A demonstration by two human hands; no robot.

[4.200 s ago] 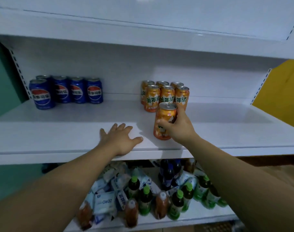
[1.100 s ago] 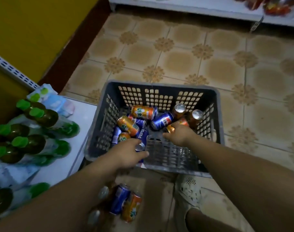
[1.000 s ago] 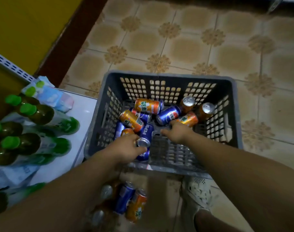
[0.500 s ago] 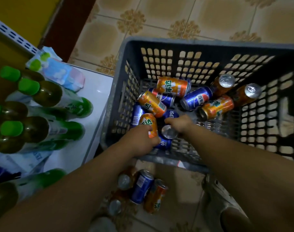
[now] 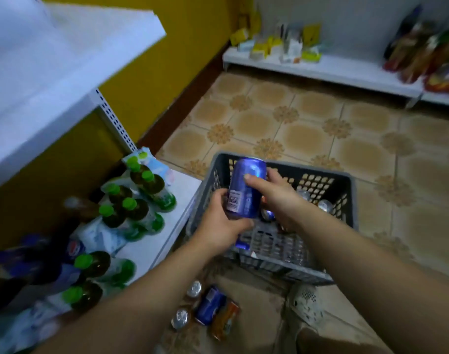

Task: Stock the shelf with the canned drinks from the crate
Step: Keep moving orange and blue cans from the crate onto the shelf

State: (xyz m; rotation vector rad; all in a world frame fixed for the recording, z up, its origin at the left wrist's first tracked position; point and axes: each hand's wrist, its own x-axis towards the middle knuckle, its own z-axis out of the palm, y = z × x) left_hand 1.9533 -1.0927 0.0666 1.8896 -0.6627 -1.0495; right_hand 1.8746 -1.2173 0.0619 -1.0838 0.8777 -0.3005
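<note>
A person's bare arms and one shoe, seen from above.
Left hand (image 5: 218,226) and right hand (image 5: 274,195) are bare, as are both forearms; at five o'clock, a white shoe (image 5: 306,306) dotted with small holes.

Blue can (image 5: 246,190); grey crate (image 5: 346,200); green-capped bottles (image 5: 131,208); white shelf (image 5: 65,60); tan floral-patterned floor tiles (image 5: 305,134); yellow wall (image 5: 192,47).

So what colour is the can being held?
Blue, with a small white barcode panel; the can shows best in the head view.
</note>
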